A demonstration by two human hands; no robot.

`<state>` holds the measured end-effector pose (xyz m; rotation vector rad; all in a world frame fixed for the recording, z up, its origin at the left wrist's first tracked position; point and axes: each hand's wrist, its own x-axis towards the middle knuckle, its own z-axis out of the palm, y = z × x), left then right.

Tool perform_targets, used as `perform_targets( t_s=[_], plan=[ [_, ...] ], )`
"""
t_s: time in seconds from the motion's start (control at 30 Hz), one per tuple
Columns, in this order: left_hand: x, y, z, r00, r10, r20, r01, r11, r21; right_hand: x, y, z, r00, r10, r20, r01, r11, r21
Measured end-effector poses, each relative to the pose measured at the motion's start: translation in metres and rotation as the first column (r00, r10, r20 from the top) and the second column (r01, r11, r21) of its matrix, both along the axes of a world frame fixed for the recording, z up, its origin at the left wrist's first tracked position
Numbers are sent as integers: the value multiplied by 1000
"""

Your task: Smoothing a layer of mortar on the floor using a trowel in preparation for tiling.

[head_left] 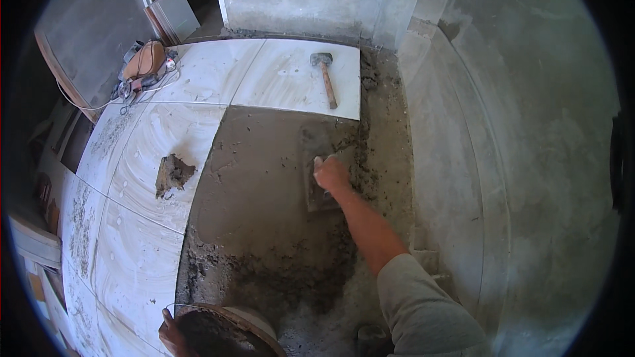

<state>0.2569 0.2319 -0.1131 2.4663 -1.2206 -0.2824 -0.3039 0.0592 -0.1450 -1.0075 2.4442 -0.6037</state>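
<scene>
A rectangular plastering trowel (322,202) lies flat on a bed of wet grey mortar (254,158). My right hand (332,173) is closed round its grip, the arm stretched forward. Smooth mortar spreads to the left of the trowel; nearer to me it turns rough and crumbly. At the lower edge, my left hand (173,336) grips the side of a bucket (248,322) with a thin wire handle. The bucket is dark inside, and part of this hand is cut off by the frame.
Large white tiles (142,221) smeared with mortar border the bed on the left and far side. A mallet (323,69) lies on the far tile. A mortar-caked piece (174,175) rests on the left tiles. A corded power tool (144,69) sits farther back. Concrete walls (529,158) stand right.
</scene>
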Motion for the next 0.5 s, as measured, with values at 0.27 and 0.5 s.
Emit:
perform_targets(
  t_s=[0.27,0.5],
  plan=[
    [-5,-1,0,979,97,-179,-96,995,12,-39,14,-22,983,-182,34,183,983,-32],
    [1,-2,-1,994,44,-97,-43,999,18,24,44,-11,995,84,50,-86,995,57]
  ],
)
